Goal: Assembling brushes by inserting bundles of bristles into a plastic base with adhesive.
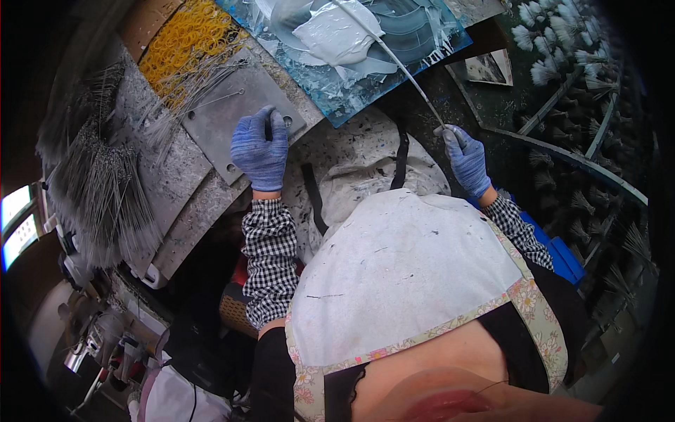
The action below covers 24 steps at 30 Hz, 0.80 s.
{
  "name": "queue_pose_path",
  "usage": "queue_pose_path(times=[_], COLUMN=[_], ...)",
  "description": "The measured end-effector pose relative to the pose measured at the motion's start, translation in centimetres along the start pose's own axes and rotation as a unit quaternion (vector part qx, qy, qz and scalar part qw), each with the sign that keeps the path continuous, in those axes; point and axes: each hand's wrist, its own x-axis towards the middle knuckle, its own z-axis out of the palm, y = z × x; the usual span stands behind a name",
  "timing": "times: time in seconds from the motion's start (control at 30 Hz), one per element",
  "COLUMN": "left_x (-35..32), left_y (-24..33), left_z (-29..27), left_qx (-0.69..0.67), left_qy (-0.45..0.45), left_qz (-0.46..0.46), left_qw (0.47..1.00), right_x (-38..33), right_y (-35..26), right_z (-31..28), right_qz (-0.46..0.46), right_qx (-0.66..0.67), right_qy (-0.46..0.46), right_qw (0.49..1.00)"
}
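My right hand (465,156), in a blue knit glove, pinches the lower end of a long thin rod (408,72). The rod slants up and left across a blue board (337,105) smeared with white paste (334,35), and passes over the thick middle of the paste. Over a grey metal plate (228,116) with holes in its corners is my left hand (261,151), also gloved. Its fingers are curled in with the thumb close to them; whatever they hold, if anything, is hidden. A thin looped wire (228,95) lies on the plate beside it.
Yellow rings (186,46) are heaped at the far left. Bundles of thin grey wires (112,190) hang over the left table edge. At right, a rack (594,165) holds several white-tipped brushes (552,42). A white apron (394,260) covers my front and lap.
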Motion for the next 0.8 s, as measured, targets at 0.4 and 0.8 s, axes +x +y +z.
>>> queue_pose_path(times=[0.4,0.8], left_x=[0.2,-0.7], left_y=[-0.3,0.3], left_z=[-0.1,-0.6], left_qx=[0.004,0.018], left_qy=[-0.001,-0.004], left_qz=[-0.003,0.020], left_qw=[1.000,1.000], right_x=[2.0,6.0], right_y=[1.1,-5.4], right_z=[-0.9,-9.1], right_qz=[0.010,-0.181], right_qx=[-0.015,-0.295], right_qy=[0.024,0.090], right_qw=[1.000,0.934])
